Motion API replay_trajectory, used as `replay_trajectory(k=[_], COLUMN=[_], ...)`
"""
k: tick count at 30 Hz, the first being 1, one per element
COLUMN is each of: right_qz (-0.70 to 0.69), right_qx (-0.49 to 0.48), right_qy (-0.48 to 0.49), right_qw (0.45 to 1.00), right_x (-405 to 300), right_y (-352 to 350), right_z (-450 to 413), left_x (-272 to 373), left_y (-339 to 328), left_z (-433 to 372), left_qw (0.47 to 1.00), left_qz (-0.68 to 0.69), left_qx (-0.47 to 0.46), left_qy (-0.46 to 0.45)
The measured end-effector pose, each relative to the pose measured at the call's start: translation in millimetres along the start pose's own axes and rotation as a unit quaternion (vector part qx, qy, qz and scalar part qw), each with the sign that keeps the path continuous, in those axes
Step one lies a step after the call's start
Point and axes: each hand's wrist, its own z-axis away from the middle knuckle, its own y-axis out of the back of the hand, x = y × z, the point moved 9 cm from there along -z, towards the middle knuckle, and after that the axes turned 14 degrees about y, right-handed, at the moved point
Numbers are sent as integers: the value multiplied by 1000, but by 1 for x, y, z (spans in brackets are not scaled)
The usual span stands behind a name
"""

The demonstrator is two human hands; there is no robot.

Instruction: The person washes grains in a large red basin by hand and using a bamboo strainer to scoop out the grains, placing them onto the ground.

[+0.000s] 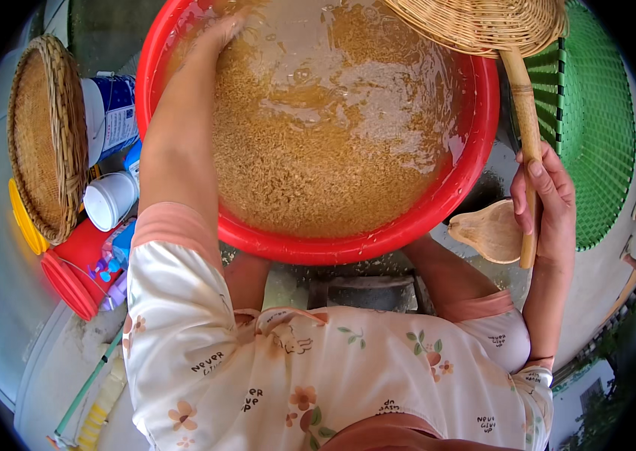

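A wide red plastic basin (360,256) in front of me holds cloudy water over a thick mass of golden-brown grain (295,186). My left hand (228,29) reaches into the water near the basin's far left side, its fingers blurred and partly hidden under the surface. On the right, my right hand (556,197) grips the bamboo handle of a woven wicker strainer (481,25). The strainer's round head is above the basin's far right rim and is cut off by the picture's top edge. Beside that hand, partly behind its fingers, is a half-gourd ladle (490,231).
A green woven plastic basket (600,135) stands at the right. Along the left are a round woven basket (38,141), a blue-and-white bucket (114,113), a small white bucket (110,202), a red bucket (72,276) with bottles by it, and a green pole (89,383).
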Motion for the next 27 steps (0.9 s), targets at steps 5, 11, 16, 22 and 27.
replay_trajectory(k=[5, 11, 16, 22, 27], right_qz=[8, 14, 20, 16, 18], right_qx=[-10, -22, -46, -58, -44], right_qy=[-5, -7, 6, 24, 36], right_qw=[1000, 1000, 999, 998, 998], right_x=[-4, -10, -21, -30, -39], right_y=[-13, -28, -34, -30, -25], right_z=[-7, -3, 4, 11, 14], left_x=[20, 41, 56, 90, 152], left_y=[-67, -102, -113, -92, -61], left_z=[10, 70, 165, 279, 312], left_qw=[991, 986, 963, 942, 914], left_qz=[23, -43, -129, -216, -276], left_qx=[-130, -158, -229, -194, -63], left_qy=[-23, -38, -52, -166, -291])
